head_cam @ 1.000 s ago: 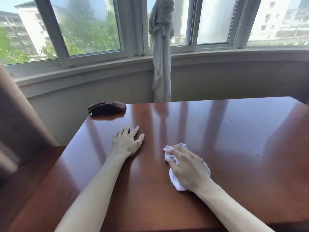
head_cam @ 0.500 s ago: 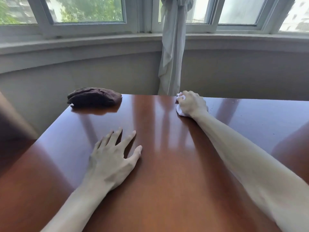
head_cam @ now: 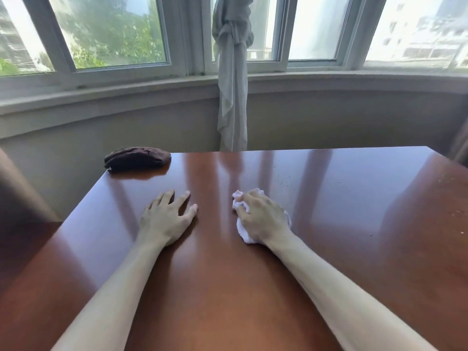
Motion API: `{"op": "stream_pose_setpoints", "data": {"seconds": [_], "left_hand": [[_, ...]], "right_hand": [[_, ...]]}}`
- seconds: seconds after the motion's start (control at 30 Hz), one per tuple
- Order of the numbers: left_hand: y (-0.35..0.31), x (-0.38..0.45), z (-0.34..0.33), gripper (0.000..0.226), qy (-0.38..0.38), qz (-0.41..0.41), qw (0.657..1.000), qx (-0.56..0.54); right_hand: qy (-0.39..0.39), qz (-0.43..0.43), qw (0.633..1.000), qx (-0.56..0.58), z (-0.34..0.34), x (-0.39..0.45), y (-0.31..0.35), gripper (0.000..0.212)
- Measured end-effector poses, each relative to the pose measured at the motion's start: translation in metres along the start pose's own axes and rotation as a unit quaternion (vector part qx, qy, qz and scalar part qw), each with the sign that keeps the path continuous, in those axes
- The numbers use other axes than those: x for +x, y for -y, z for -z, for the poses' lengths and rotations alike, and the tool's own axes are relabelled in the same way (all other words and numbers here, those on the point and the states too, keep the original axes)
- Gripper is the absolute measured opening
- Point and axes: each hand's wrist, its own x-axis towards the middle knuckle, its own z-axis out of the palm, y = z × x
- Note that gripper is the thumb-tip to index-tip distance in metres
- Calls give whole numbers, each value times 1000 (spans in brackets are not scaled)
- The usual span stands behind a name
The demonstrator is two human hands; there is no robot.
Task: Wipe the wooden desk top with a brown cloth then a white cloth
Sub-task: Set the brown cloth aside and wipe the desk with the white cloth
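Observation:
The glossy reddish-brown wooden desk top (head_cam: 342, 203) fills the lower view. My right hand (head_cam: 262, 217) presses a crumpled white cloth (head_cam: 243, 233) onto the desk's middle, fingers closed over it, so only the cloth's edges show. My left hand (head_cam: 166, 220) lies flat on the wood to the left, fingers spread, holding nothing. A folded brown cloth (head_cam: 136, 158) rests at the desk's far left corner, apart from both hands.
A knotted grey curtain (head_cam: 231, 97) hangs behind the desk's far edge, below a bay window with a grey sill (head_cam: 101, 97). Small specks dot the wood at the right (head_cam: 455, 214). A lower wooden surface (head_cam: 22, 239) adjoins the desk on the left.
My right hand has drawn the white cloth back from the desk's far edge toward the middle. The left hand has stayed flat on the desk. The view has tilted upward.

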Motion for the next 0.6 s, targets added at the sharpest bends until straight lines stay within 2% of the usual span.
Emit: {"op": "stream_pose_setpoints", "data": {"seconds": [0.17, 0.27, 0.4, 0.47, 0.6], "left_hand": [[-5, -7, 8, 66, 13, -2, 1000, -1], [-6, -10, 9, 65, 14, -4, 1000, -1], [-5, -15, 8, 65, 9, -12, 1000, -13], [-5, -16, 7, 69, -8, -15, 1000, -10], [-8, -12, 8, 63, -24, -12, 1000, -14]], "right_hand": [[0, 27, 999, -30, 17, -104, 21, 38], [7, 12, 1000, -20, 23, -115, 24, 37], [-10, -24, 1000, -2, 18, -52, 13, 34], [-24, -45, 999, -7, 9, 2, 0, 33], [-44, -60, 997, -13, -5, 117, -28, 34]]}}
